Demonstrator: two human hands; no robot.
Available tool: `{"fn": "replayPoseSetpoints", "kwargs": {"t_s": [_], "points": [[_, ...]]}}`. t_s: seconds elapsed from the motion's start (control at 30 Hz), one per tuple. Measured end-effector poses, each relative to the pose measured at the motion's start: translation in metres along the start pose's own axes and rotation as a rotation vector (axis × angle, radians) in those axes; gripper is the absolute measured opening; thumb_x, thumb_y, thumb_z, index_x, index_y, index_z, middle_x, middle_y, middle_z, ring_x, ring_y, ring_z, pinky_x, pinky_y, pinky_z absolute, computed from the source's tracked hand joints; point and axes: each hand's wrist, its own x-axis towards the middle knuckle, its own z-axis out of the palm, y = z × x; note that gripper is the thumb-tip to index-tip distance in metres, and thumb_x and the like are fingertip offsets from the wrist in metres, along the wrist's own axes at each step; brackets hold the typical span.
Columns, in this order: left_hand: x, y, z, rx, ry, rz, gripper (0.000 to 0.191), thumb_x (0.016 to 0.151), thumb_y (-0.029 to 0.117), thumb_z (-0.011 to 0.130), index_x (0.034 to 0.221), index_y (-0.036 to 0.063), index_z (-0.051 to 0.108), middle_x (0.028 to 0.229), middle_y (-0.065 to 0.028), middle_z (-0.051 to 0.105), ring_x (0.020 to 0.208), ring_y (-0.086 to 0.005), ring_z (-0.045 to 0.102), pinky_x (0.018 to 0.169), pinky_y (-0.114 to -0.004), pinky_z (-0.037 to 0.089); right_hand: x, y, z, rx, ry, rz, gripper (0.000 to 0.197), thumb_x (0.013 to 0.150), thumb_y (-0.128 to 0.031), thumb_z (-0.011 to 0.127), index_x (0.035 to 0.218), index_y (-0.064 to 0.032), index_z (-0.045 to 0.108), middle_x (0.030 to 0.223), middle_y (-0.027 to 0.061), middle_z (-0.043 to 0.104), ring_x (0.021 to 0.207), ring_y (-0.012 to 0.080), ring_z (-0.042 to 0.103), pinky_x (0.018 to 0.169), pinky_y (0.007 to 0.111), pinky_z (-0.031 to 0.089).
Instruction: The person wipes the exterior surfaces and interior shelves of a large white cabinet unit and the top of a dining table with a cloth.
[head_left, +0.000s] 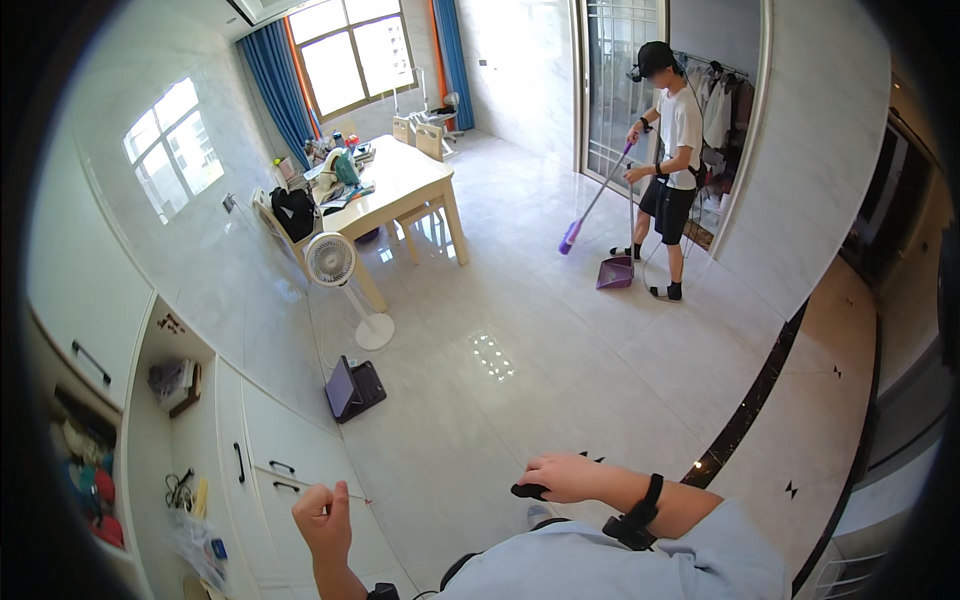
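My left hand (322, 517) is raised at the lower left in front of the white cabinet doors. Its fingers are curled into a fist, the thumb lies along them, and nothing shows in it. At the lower middle, my right hand (562, 476) is closed around a small black object (529, 491), mostly hidden by the fingers; its kind cannot be told. A black strap with a small device (628, 531) sits on my right wrist. Both hands are apart, above the glossy tiled floor (480, 427).
Another person (679, 142) stands at the sliding door with a purple broom (571, 236) and dustpan (616, 272). A white fan (373, 330) and a tablet in a case (352, 390) stand on the floor at left, near a cluttered table (409, 176). Cabinets (277, 420) line the left wall.
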Motion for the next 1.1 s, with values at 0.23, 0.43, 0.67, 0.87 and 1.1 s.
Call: {"fn": "replayPoseSetpoints", "kwargs": {"t_s": [0.23, 0.43, 0.67, 0.87, 1.1], "points": [[0.153, -0.092, 0.066, 0.018, -0.101, -0.045, 0.044, 0.094, 0.008, 0.072, 0.06, 0.0019, 0.045, 0.055, -0.0025, 0.048, 0.055, -0.0099, 0.04, 0.052, -0.03, 0.029, 0.165, 0.043, -0.086, 0.14, 0.104, -0.115, 0.048, 0.083, -0.014, 0.078, 0.129, -0.0105, 0.064, 0.123, 0.0129, 0.062, 0.117, 0.0343, 0.06, 0.101, 0.045, 0.05], [0.288, -0.128, 0.137, -0.111, -0.601, -0.079, 0.025, 0.087, 0.021, 0.083, 0.102, 0.0047, 0.074, 0.095, -0.0102, 0.071, 0.082, -0.0237, 0.071, 0.078, -0.035, 0.058, 0.296, 0.058, -0.136, 0.354, 0.162, -0.106, 0.047, 0.086, -0.014, 0.078, 0.131, -0.0085, 0.064, 0.124, 0.0135, 0.061, 0.118, 0.035, 0.059, 0.099, 0.043, 0.051], [0.43, -0.135, 0.219, -0.229, -0.988, 0.326, 0.051, 0.088, 0.03, 0.082, 0.134, 0.0161, 0.067, 0.115, -0.0127, 0.071, 0.098, -0.0295, 0.072, 0.079, -0.038, 0.058, 0.399, 0.075, -0.221, 0.617, 0.495, -0.055, 0.045, 0.084, -0.002, 0.08, 0.127, -0.006, 0.067, 0.127, 0.0129, 0.063, 0.117, 0.0303, 0.063, 0.1, 0.038, 0.052], [0.525, -0.16, 0.301, -0.321, -0.83, 0.428, 0.043, 0.087, 0.026, 0.082, 0.128, 0.0153, 0.071, 0.099, -0.0093, 0.074, 0.085, -0.031, 0.072, 0.072, -0.038, 0.058, 0.464, 0.146, -0.269, 0.812, 0.688, 0.037, 0.044, 0.083, 0.005, 0.078, 0.124, -0.0047, 0.066, 0.126, 0.0108, 0.064, 0.115, 0.0229, 0.064, 0.1, 0.034, 0.051], [0.649, -0.169, 0.408, -0.442, -0.829, 0.253, 0.029, 0.079, 0.002, 0.084, 0.106, 0.0097, 0.078, 0.092, -0.0075, 0.07, 0.084, -0.0265, 0.071, 0.071, -0.035, 0.056, 0.552, 0.273, -0.345, 0.949, 0.659, -0.11, 0.054, 0.081, 0.006, 0.079, 0.129, -0.0065, 0.059, 0.127, 0.0104, 0.061, 0.12, 0.0206, 0.06, 0.102, 0.035, 0.05]]}}
